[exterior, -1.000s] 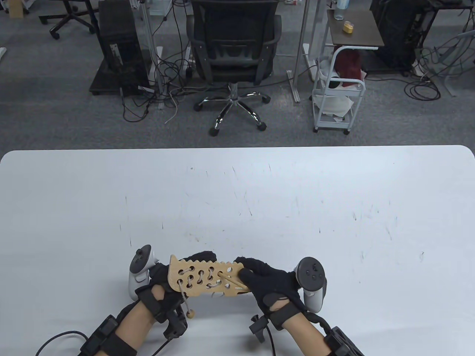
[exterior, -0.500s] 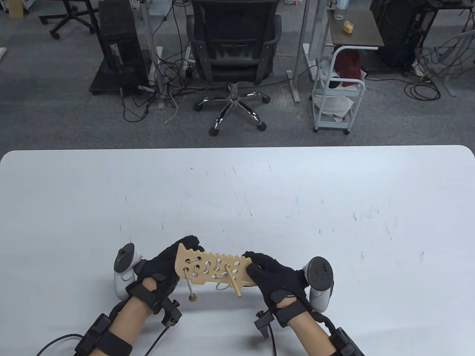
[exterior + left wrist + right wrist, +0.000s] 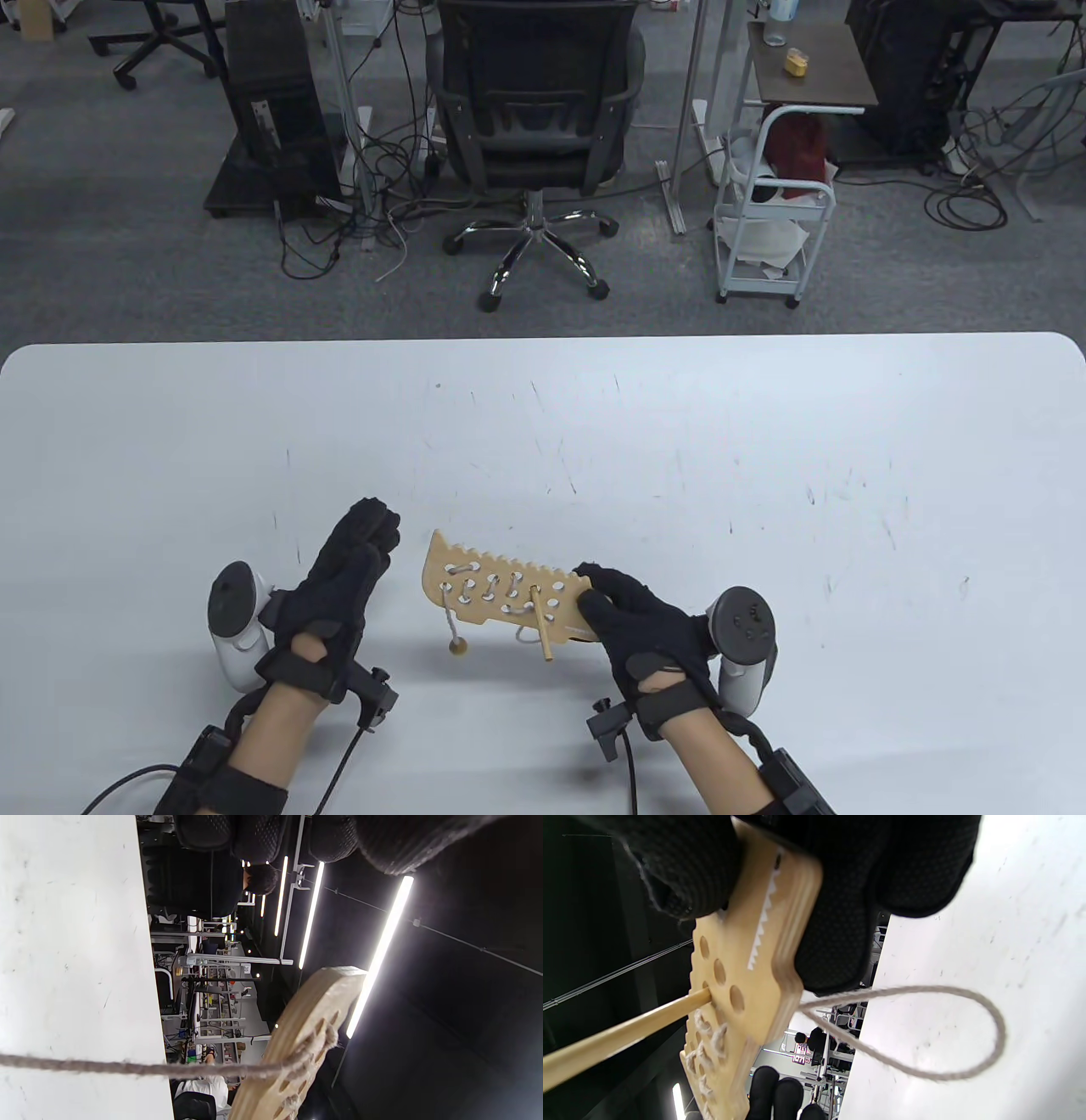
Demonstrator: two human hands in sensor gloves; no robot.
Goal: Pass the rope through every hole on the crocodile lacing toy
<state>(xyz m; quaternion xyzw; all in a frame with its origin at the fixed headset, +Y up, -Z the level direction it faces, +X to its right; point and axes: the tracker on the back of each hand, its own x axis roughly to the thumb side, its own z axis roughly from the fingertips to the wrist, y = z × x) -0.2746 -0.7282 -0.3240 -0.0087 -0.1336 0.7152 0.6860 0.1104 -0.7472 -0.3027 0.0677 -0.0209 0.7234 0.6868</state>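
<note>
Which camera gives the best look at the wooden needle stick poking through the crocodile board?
The right wrist view: the light wooden needle stick fills the frame where it enters a hole in the tan wooden crocodile board. The table view shows the whole stick, small, jutting out. The left wrist view shows only board and grey rope.

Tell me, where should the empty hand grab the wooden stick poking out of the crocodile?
Probably the free near end of the wooden stick, pinched from the front, the person's side. It slants out of a hole in the crocodile board, which the right hand holds by the snout. The left hand is open and free.
</note>
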